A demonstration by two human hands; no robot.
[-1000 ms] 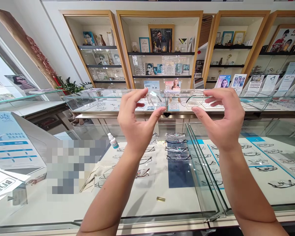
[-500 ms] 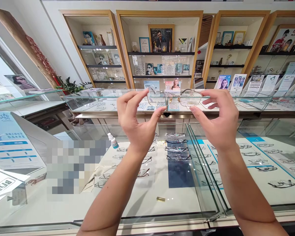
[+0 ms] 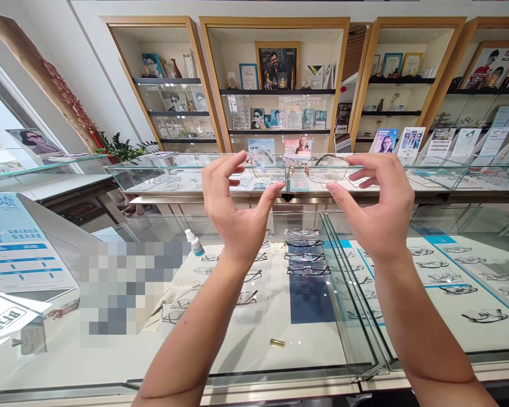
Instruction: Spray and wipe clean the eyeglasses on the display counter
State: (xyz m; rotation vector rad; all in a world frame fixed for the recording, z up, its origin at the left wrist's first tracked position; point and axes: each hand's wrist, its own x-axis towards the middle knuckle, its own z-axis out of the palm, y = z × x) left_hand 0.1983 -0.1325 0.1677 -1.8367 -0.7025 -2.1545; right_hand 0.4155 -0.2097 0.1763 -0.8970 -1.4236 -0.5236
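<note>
Held up in front of me is a pair of eyeglasses with thin gold-coloured rims and clear lenses. My left hand has its fingertips at the left outer end of the frame, with the thumb near the bottom of that rim. At the opposite end, my right hand has its index finger by the outer corner and its thumb by the lower rim. Both hands curve around the frame with a wide gap between finger and thumb. Dark temple tips show through the lenses.
Below is a glass display counter with rows of eyeglasses on it. A small white bottle, a beige cloth and a gold-coloured cylinder lie there too. A standing sign is at left; shelves stand behind.
My left index finger has shifted left, from the rim's upper part to its outer end, so more of the left lens shows. My right hand has barely moved.
</note>
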